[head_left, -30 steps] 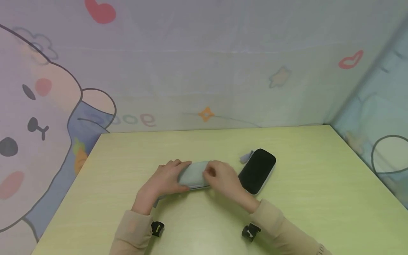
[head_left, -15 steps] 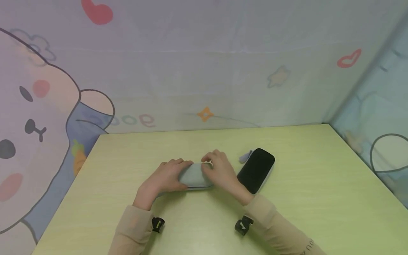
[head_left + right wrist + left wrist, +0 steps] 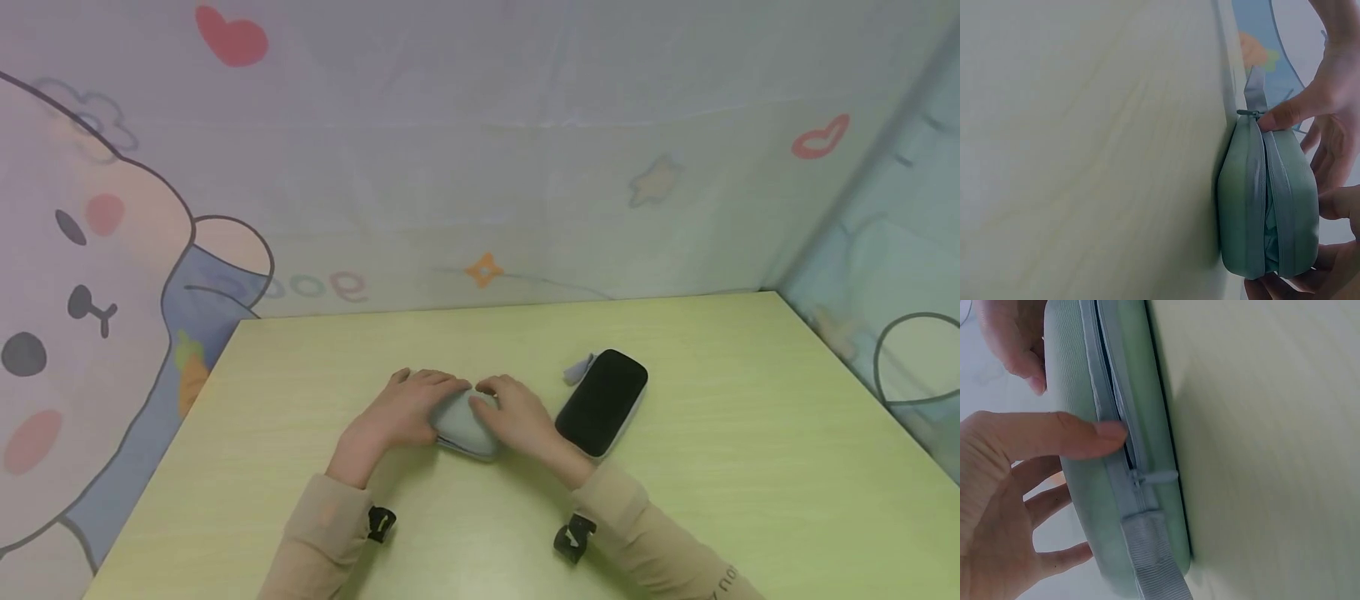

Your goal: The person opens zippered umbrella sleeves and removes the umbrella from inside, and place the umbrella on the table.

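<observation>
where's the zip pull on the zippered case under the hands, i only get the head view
Observer: The left wrist view shows the zip pull beside the strap at one end of the zippered case.
Operator: ok is it zipped all the way shut
Observer: No, the right wrist view shows the zipper parted, leaving a gap along the side.

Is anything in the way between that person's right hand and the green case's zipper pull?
Yes, the left thumb: it rests on the green case right beside the zipper pull, on the side toward the right hand.
</observation>
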`<move>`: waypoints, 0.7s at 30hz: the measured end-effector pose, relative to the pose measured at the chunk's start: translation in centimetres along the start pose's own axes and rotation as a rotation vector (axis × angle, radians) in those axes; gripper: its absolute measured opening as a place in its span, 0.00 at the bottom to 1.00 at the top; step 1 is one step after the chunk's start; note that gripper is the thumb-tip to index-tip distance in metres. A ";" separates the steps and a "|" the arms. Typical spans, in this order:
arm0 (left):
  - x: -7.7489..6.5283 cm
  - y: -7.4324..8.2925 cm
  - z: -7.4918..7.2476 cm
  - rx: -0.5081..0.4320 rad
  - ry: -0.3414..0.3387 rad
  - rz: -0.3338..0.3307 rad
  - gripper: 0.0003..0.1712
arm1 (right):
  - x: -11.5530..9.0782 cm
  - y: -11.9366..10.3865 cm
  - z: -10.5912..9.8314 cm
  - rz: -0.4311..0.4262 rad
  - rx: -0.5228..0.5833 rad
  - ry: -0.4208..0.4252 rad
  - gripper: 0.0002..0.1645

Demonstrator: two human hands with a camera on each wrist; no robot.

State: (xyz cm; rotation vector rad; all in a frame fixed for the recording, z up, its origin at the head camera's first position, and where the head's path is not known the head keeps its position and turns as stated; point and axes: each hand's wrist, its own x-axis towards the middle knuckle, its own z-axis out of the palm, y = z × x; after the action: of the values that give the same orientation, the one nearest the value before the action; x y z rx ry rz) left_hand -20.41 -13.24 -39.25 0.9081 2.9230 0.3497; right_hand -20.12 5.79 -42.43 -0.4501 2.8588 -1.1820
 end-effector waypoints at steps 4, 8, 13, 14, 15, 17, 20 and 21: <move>0.1 0.1 -0.1 0.023 -0.001 0.018 0.42 | -0.1 0.1 0.2 -0.011 -0.013 0.000 0.24; 0.4 0.2 0.0 0.056 -0.006 0.036 0.42 | -0.3 0.2 0.3 -0.019 -0.012 0.004 0.23; 0.8 0.3 0.4 0.121 0.002 0.083 0.41 | -0.6 0.4 0.3 -0.007 -0.005 -0.005 0.23; 0.9 0.3 0.5 0.139 0.006 0.098 0.42 | -0.7 0.4 0.3 -0.003 -0.001 -0.007 0.24; 1.0 0.2 0.6 0.160 0.013 0.113 0.42 | -0.8 0.4 0.3 0.004 0.007 -0.009 0.24; 1.1 0.2 0.8 0.195 0.030 0.143 0.42 | -1.0 0.3 0.4 0.022 0.021 -0.010 0.25; 1.2 0.3 1.0 0.234 0.067 0.173 0.42 | -1.3 0.3 0.5 0.035 0.036 -0.007 0.27; 1.3 0.3 1.1 0.243 0.079 0.179 0.42 | -1.3 0.3 0.5 0.038 0.039 -0.005 0.27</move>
State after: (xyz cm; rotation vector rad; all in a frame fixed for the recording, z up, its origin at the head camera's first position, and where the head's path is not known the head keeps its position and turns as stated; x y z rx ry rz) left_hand -21.14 -12.03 -40.21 1.2193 3.0097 0.0385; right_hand -18.85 6.04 -43.10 -0.3946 2.8212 -1.2254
